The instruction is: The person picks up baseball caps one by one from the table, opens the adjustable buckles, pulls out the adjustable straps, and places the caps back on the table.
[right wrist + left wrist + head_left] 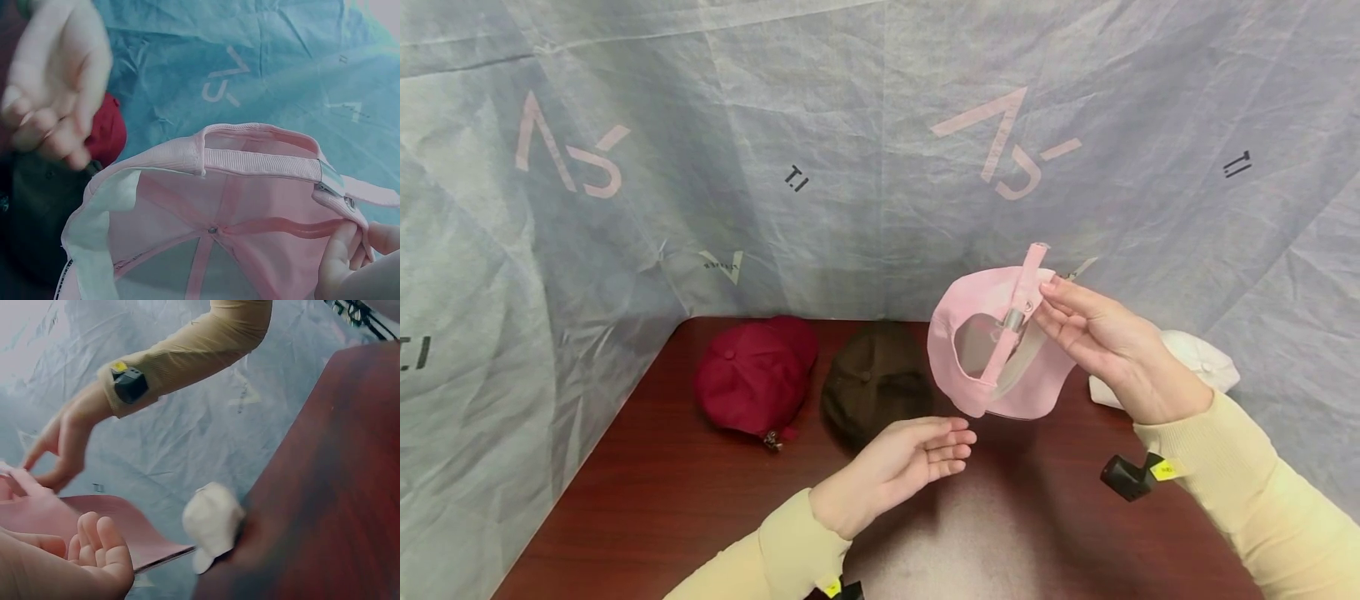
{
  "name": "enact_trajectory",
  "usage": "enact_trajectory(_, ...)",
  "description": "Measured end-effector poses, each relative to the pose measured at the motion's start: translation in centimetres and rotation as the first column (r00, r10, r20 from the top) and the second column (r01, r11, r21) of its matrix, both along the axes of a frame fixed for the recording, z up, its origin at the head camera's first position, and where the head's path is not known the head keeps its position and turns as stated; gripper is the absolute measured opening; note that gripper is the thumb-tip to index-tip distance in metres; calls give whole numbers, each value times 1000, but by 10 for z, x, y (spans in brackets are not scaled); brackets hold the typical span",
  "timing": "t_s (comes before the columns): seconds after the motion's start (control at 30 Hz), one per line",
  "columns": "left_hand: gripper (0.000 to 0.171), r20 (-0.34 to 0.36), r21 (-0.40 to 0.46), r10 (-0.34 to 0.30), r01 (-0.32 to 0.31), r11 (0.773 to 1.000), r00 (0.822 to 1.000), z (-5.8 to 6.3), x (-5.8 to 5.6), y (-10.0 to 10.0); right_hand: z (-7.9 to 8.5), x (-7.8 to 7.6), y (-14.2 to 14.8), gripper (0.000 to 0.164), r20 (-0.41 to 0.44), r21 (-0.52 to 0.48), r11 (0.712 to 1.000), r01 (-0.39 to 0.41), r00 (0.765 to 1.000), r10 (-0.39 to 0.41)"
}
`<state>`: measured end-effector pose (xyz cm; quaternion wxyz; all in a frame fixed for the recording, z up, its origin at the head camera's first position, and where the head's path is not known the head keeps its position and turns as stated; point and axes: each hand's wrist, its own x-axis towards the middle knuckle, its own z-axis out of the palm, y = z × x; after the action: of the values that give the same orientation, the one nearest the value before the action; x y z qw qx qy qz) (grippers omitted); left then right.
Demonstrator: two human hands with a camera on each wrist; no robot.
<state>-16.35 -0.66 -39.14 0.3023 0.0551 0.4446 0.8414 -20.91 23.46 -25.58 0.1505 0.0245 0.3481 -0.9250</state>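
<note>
The right hand point(1108, 346) pinches the edge of a pink fabric baseball cap point(1033, 387) beside its back strap and silver metal buckle point(1015, 318), holding it above a dark reddish wooden counter point(640, 483). The left hand point(910, 467) holds nothing, its fingers loosely extended just below the cap. The right wrist view looks into the pink crown, whose lower part is cut off by the frame. The right hand and wrist partly hide a white cap point(1206, 358); the left hand covers the near edge of a dark brown cap point(876, 375), beside a crimson cap point(752, 375). A grey cloth backdrop point(880, 208) reads "T.I" in black and bears large pale-pink letter marks; its small mirrored print is hard to read. So is the writing on the yellow label point(1163, 469) of the black wrist device point(1127, 477).
</note>
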Motion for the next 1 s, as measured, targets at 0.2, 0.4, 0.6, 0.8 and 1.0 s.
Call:
enact_trajectory(0.2, 18, -164, -3, 65, -67, 998, 984, 30, -2, -26, -2, 2, -1, 31, -26, 55, 998, -11, 1000, 12)
enact_trajectory(0.4, 28, -436, -94, 120, -178, 980, 892, 70, -9, -45, -5, -1, 0, 44, -23, 124, 992, -12, 1000, 15)
enact_trajectory(0.6, 22, -664, -177, 118, -309, 934, 738, 103, -20, -48, -8, -3, -2, 44, -45, 148, 989, -19, 999, 26)
enact_trajectory(0.8, 21, -773, -238, 60, -377, 895, 631, 123, -38, -37, -12, -3, -4, 38, -66, 185, 982, -32, 997, 45)
enact_trajectory(1.0, 20, -835, -322, -36, -434, 842, 550, 133, -55, -20, -15, -3, -7, 42, -78, 207, 977, -46, 995, 63)
